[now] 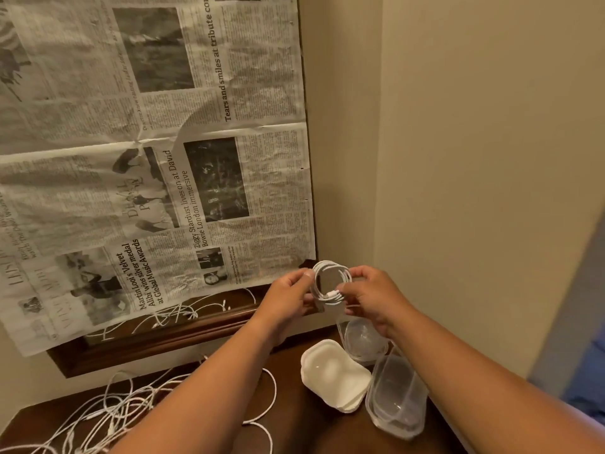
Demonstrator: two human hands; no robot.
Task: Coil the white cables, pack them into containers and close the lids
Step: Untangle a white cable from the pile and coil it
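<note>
A white cable wound into a small round coil [330, 281] is held up between both hands above the dark wooden table [294, 424]. My left hand [286, 298] pinches the coil's left side. My right hand [376, 298] grips its right side, with the plug end at the fingertips. Below the hands lie a stack of white lids [335, 375] and two clear plastic containers, one [363, 339] near the wall and one [397, 396] closer to me. A tangle of loose white cables [108, 417] spreads over the table's left part.
A mirror in a brown wooden frame [183, 329] leans on the wall behind the table, covered by newspaper sheets [147, 142]; the uncovered strip reflects cables. A beige wall corner [379, 158] stands at the right. Something blue [586, 381] shows at the right edge.
</note>
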